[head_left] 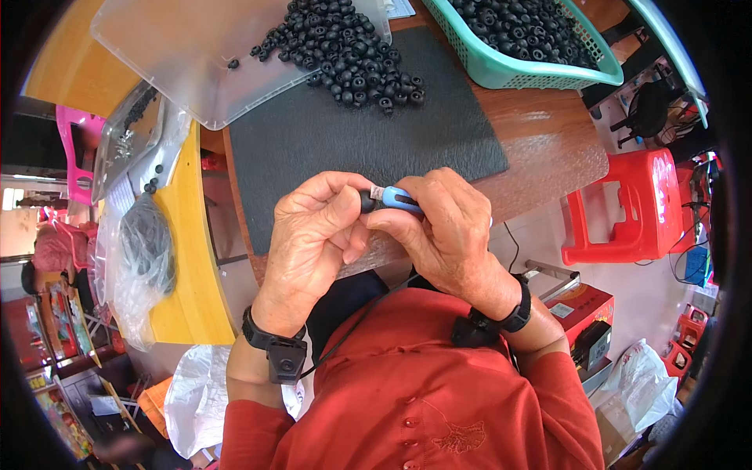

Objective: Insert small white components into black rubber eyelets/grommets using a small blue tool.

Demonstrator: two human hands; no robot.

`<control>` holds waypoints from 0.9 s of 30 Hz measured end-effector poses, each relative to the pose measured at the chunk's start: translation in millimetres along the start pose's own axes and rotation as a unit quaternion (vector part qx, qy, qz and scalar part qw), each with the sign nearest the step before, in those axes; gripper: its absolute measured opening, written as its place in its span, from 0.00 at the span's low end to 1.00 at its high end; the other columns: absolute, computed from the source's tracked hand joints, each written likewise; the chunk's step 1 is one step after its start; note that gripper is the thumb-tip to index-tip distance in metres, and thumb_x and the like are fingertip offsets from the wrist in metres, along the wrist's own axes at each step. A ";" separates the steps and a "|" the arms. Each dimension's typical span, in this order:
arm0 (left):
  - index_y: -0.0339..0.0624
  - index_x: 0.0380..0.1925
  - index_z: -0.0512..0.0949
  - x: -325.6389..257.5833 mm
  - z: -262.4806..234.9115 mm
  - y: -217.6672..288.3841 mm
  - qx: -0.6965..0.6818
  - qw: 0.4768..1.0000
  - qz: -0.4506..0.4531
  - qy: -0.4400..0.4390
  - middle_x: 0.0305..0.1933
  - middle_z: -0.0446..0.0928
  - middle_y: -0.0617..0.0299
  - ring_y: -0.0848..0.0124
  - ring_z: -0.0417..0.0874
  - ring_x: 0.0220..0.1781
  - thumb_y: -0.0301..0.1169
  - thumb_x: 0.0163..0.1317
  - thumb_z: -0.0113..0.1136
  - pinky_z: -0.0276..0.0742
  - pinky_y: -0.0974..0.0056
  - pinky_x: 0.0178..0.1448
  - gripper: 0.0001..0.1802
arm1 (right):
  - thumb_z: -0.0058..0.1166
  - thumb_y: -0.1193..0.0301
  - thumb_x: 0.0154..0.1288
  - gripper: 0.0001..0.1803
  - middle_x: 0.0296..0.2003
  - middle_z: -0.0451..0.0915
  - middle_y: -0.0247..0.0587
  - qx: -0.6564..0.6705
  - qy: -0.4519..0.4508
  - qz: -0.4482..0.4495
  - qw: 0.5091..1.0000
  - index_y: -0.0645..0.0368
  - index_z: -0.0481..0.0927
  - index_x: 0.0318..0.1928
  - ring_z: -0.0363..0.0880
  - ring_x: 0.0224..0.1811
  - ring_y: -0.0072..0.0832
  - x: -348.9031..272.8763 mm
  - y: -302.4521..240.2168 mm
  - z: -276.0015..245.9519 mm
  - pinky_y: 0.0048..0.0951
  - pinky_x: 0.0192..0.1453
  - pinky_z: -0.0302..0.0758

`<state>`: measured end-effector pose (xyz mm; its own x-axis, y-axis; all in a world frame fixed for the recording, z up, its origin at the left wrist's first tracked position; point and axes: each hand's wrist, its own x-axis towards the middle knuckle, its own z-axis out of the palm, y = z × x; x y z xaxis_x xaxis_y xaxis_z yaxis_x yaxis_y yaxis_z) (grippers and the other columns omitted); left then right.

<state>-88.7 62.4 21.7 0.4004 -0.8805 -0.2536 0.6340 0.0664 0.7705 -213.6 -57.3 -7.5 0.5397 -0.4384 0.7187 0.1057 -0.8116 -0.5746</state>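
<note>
Between the thumb and fingertips of my left hand is a small black round part, held above the near edge of the dark mat. My right hand is closed around the blue-and-black handle of a small utility knife. Its short metal tip meets the black part; the exact contact is too small to make out. Beyond my hands, a heap of similar black round parts, hollow in the middle, spreads from a clear plastic tray onto the mat.
A turquoise basket full of black parts stands at the far right of the brown table. On the left, a yellow table carries a plastic bag and another clear tray. A red stool stands to the right.
</note>
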 end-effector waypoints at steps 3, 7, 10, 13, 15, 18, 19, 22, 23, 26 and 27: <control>0.33 0.44 0.78 -0.7 2.2 -1.7 0.026 0.999 -0.006 0.018 0.31 0.79 0.62 0.78 0.72 0.21 0.36 0.66 0.64 0.63 0.74 0.22 0.16 | 0.73 0.68 0.47 0.18 0.21 0.72 0.40 0.000 0.003 -0.007 1.000 0.62 0.76 0.32 0.71 0.22 0.37 0.8 -1.3 1.7 0.35 0.25 0.68; 0.33 0.43 0.78 -0.1 6.7 -3.6 0.010 1.000 -0.003 0.027 0.29 0.77 0.63 0.79 0.67 0.21 0.37 0.66 0.64 0.61 0.75 0.24 0.16 | 0.73 0.69 0.46 0.17 0.21 0.71 0.39 -0.015 0.013 -0.003 1.000 0.61 0.76 0.30 0.71 0.21 0.37 1.4 -1.8 2.1 0.34 0.24 0.68; 0.33 0.42 0.78 -0.1 6.6 -4.3 -0.004 1.000 -0.015 0.026 0.28 0.76 0.64 0.80 0.66 0.21 0.38 0.66 0.64 0.61 0.75 0.25 0.17 | 0.73 0.69 0.46 0.17 0.20 0.70 0.38 -0.026 0.015 -0.001 1.000 0.60 0.76 0.29 0.71 0.21 0.36 1.3 -1.5 2.0 0.34 0.24 0.68; 0.34 0.42 0.78 -0.8 8.7 -5.7 -0.012 0.999 -0.024 0.032 0.28 0.75 0.66 0.80 0.66 0.21 0.38 0.66 0.64 0.61 0.75 0.25 0.17 | 0.73 0.69 0.46 0.17 0.20 0.70 0.37 -0.033 0.020 -0.001 0.999 0.60 0.76 0.29 0.70 0.21 0.35 0.4 -0.4 2.7 0.33 0.24 0.68; 0.34 0.42 0.78 -1.7 9.2 -7.5 -0.014 0.999 -0.026 0.040 0.27 0.75 0.66 0.80 0.66 0.21 0.38 0.66 0.64 0.61 0.75 0.25 0.17 | 0.73 0.69 0.46 0.16 0.20 0.69 0.37 -0.034 0.023 -0.003 0.999 0.60 0.76 0.29 0.70 0.21 0.35 0.2 0.0 2.8 0.33 0.24 0.67; 0.35 0.43 0.78 -1.9 7.8 -10.1 -0.016 0.999 -0.009 0.027 0.27 0.74 0.67 0.81 0.66 0.22 0.39 0.66 0.63 0.62 0.74 0.26 0.17 | 0.73 0.69 0.47 0.16 0.20 0.68 0.37 -0.037 0.024 -0.007 0.999 0.60 0.76 0.29 0.69 0.20 0.35 0.1 0.4 2.7 0.33 0.23 0.66; 0.35 0.43 0.78 -1.8 8.8 -9.5 -0.023 0.999 -0.025 0.038 0.27 0.74 0.67 0.81 0.66 0.22 0.39 0.66 0.63 0.62 0.74 0.26 0.17 | 0.72 0.68 0.47 0.16 0.20 0.68 0.37 -0.039 0.024 -0.009 0.999 0.60 0.76 0.29 0.68 0.20 0.35 -0.5 0.7 2.9 0.33 0.23 0.66; 0.35 0.43 0.77 -2.1 9.7 -9.9 -0.033 0.997 -0.043 0.047 0.26 0.72 0.68 0.80 0.66 0.22 0.39 0.67 0.63 0.61 0.74 0.26 0.16 | 0.72 0.68 0.48 0.16 0.20 0.67 0.37 -0.048 0.026 -0.018 0.998 0.59 0.75 0.29 0.68 0.20 0.34 -1.9 2.2 3.7 0.33 0.23 0.65; 0.35 0.43 0.77 -2.4 9.9 -10.1 -0.037 0.997 -0.044 0.046 0.26 0.72 0.68 0.80 0.66 0.22 0.38 0.67 0.62 0.61 0.74 0.26 0.16 | 0.72 0.67 0.48 0.17 0.20 0.67 0.36 -0.055 0.029 -0.026 0.998 0.59 0.75 0.29 0.67 0.20 0.34 -2.2 2.6 3.9 0.33 0.23 0.65; 0.35 0.43 0.77 -3.1 7.7 -12.2 -0.039 0.998 -0.037 0.039 0.26 0.72 0.68 0.80 0.65 0.22 0.39 0.68 0.61 0.61 0.73 0.27 0.16 | 0.72 0.67 0.49 0.17 0.19 0.67 0.36 -0.057 0.027 -0.033 0.998 0.59 0.75 0.29 0.67 0.20 0.33 -2.0 2.0 4.1 0.33 0.23 0.64; 0.35 0.43 0.77 -3.1 7.3 -12.4 -0.040 0.998 -0.037 0.039 0.26 0.72 0.68 0.80 0.65 0.22 0.39 0.68 0.61 0.61 0.73 0.27 0.16 | 0.72 0.67 0.49 0.17 0.19 0.67 0.36 -0.057 0.026 -0.032 0.998 0.59 0.75 0.29 0.67 0.20 0.33 -2.2 2.7 4.5 0.33 0.23 0.64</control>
<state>-102.6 60.9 17.2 0.3984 -0.8457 -0.3551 0.7129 0.0419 0.7000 -210.8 -56.8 -12.3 0.4900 -0.4014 0.7738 0.0414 -0.8759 -0.4807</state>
